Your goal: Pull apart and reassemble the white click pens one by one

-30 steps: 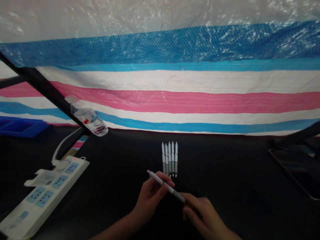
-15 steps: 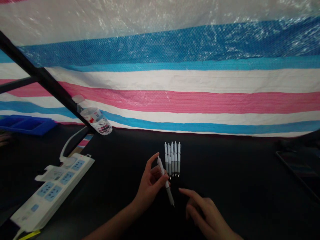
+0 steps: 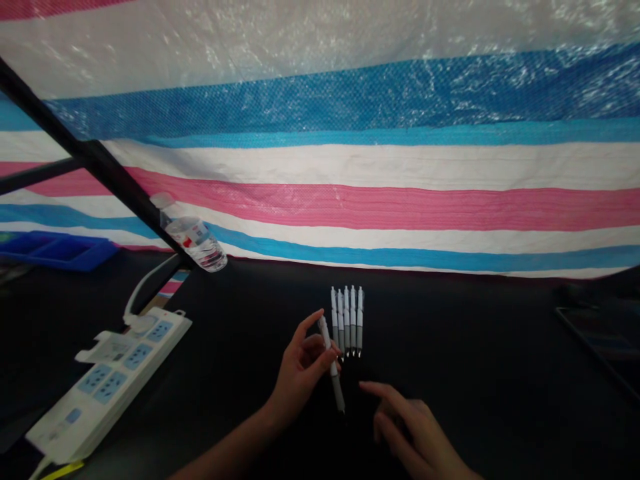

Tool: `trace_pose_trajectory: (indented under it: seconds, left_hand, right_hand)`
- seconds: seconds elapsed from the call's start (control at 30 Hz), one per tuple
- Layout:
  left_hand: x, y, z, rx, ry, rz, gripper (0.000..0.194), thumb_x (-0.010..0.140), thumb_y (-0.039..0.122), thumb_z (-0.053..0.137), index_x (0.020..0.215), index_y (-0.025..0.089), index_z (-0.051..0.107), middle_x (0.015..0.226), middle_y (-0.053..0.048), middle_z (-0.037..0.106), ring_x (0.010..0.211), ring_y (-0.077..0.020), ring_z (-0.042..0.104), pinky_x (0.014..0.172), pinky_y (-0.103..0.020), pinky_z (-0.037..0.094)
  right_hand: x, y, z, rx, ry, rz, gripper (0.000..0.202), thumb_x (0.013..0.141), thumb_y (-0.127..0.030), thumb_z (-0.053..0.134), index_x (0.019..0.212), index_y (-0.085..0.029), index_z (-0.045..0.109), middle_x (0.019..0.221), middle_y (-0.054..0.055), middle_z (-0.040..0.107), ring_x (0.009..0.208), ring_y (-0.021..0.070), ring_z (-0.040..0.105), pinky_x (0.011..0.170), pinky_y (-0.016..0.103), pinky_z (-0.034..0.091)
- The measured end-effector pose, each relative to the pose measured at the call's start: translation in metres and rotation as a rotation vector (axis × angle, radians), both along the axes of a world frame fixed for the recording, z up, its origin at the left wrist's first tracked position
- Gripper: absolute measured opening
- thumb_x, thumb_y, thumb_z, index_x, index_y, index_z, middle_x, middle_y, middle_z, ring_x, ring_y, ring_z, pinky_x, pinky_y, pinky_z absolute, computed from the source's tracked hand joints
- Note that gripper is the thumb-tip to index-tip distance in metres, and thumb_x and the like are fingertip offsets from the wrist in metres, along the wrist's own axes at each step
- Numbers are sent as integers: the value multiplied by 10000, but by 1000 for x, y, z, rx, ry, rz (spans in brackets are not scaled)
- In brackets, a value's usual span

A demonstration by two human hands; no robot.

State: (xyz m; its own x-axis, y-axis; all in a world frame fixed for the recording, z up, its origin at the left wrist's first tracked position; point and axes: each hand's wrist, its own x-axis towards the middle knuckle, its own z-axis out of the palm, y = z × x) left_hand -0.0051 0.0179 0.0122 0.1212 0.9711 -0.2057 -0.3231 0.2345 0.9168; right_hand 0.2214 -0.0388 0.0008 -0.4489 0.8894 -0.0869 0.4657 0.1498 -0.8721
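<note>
My left hand (image 3: 303,367) is closed around a white and grey click pen (image 3: 335,387), thumb and fingers at its middle. The index fingertip rests at the pen's top end, and its grey grip slants down toward me. To the right, my right hand (image 3: 407,423) holds nothing; its index finger reaches toward the pen without touching it, while the other fingers are curled. Just beyond my left hand, several matching pens (image 3: 347,320) lie side by side in a row, tips toward me.
A white power strip (image 3: 107,387) with a plugged-in cable lies on the black table (image 3: 475,347) at left. Behind it, a water bottle (image 3: 197,240) stands by a black frame bar (image 3: 120,190). A blue tray (image 3: 63,252) sits far left; a dark flat device (image 3: 600,347) lies right.
The held pen has turned slightly more upright, its lower end swinging a little left. My left index finger still sits at its top. The whole view has shifted slightly.
</note>
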Motion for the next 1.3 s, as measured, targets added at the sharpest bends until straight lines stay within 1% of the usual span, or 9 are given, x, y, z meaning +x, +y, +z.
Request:
trace_pose_trajectory:
  seconds: [0.1,0.23,0.4,0.57,0.73,0.9,1.03,1.17,1.3]
  left_hand:
    - [-1,0,0,3,1,-11,712,806,287,833,1429,210,497,844,-21,754,656,-177,702,683,-329,560]
    - [-2,2,1,-5,-9,-7,817,832,292,813,1520,222,380,884,-38,776,670,-171,704,683,-315,559]
    - [-4,3,0,2,-1,-13,648,811,307,836,1368,199,521,867,-46,781,646,-164,699,664,-303,562]
    - [-4,2,0,-6,-52,-21,852,806,311,844,1506,265,361,862,-19,765,662,-180,713,662,-323,579]
    - [-4,2,0,-17,-38,-45,665,794,276,845,1352,233,486,840,-16,761,662,-192,723,660,-339,592]
    - [-4,2,-1,-34,-11,-3,737,809,283,832,1430,227,439,855,-22,768,666,-181,722,670,-331,588]
    - [-5,3,-2,-23,-20,-14,681,795,268,844,1361,217,469,841,-24,773,657,-187,728,657,-327,589]
    - [-4,5,0,-8,36,-21,670,794,288,841,1357,213,485,831,-17,762,655,-182,726,663,-321,590]
    - [-7,13,2,24,127,-31,741,798,286,819,1437,237,447,901,-5,722,709,-179,726,691,-326,602]
  right_hand:
    - [1,0,-2,-8,-11,-4,397,1062,-380,449,1419,-265,579,771,16,756,628,177,680,618,266,512]
    - [1,1,-4,-28,-12,11,410,1069,-396,431,1431,-263,568,776,17,754,629,172,677,620,261,507]
    - [1,3,-6,-15,7,32,408,1073,-400,428,1429,-261,570,763,17,757,627,167,682,614,254,508]
    - [0,3,-4,21,14,26,393,1061,-372,438,1411,-265,582,741,14,757,611,175,683,607,259,514]
    - [0,2,-4,-2,-4,27,382,1059,-334,432,1407,-256,569,745,7,742,614,170,677,614,261,502]
    - [-1,3,-2,-7,-17,41,384,1053,-335,423,1392,-233,572,750,17,747,611,177,679,600,268,487]
    - [-2,4,1,-5,-18,48,384,1043,-320,421,1382,-225,573,740,21,748,596,180,675,585,267,481]
    - [-2,3,4,-20,-5,37,375,1046,-317,430,1382,-233,577,752,18,749,620,175,683,613,261,489]
    - [-2,3,-1,-40,-13,31,388,1059,-369,409,1367,-222,591,749,24,740,610,172,668,584,258,466]
